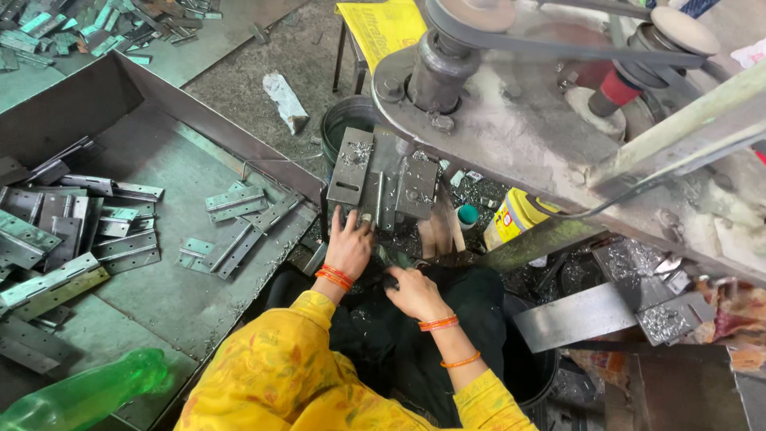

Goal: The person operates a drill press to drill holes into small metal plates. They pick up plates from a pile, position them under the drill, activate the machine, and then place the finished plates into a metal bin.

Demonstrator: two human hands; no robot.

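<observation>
**Hands at the press fixture, hinges on the tray**

I see the left hand [349, 243] reaching up to the grey metal fixture [383, 182] under the machine, fingers spread and touching its lower edge; not clamped on anything I can make out. The right hand [415, 291] sits lower, just beside it, fingers curled around a small dark part [390, 280]; what the part is I cannot tell. Flat metal hinges [235, 202] lie scattered on the steel tray [183, 303] to the left. A green plastic bottle [88, 395] lies at the tray's near corner.
</observation>
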